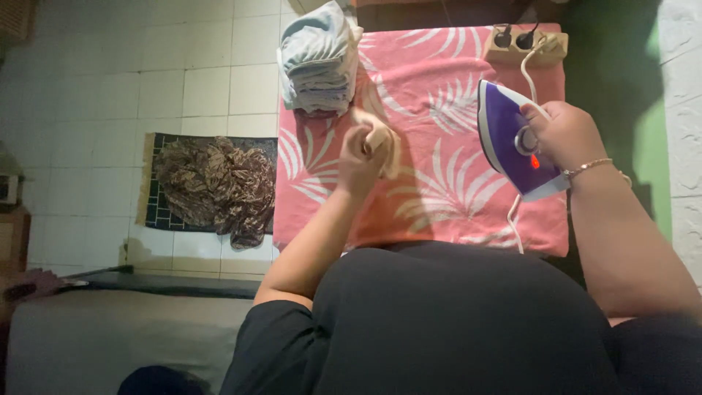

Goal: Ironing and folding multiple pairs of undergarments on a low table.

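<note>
Two hands work: left hand (360, 150) clutches beige cloth (383, 143) mid-bench (439, 219); right hand (561, 133) grips purple iron (508, 139) near right edge.

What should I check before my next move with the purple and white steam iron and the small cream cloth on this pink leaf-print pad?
1. Right hand grips purple and white steam iron: ok.
2. Iron's red light lit: ok.
3. Left hand holds small cream cloth, bunched, not flat: not ok.
4. White cord reaches beige power strip: ok.
5. Folded pale blue stack apart from iron: ok.
6. Soleplate heat: cannot tell.
</note>
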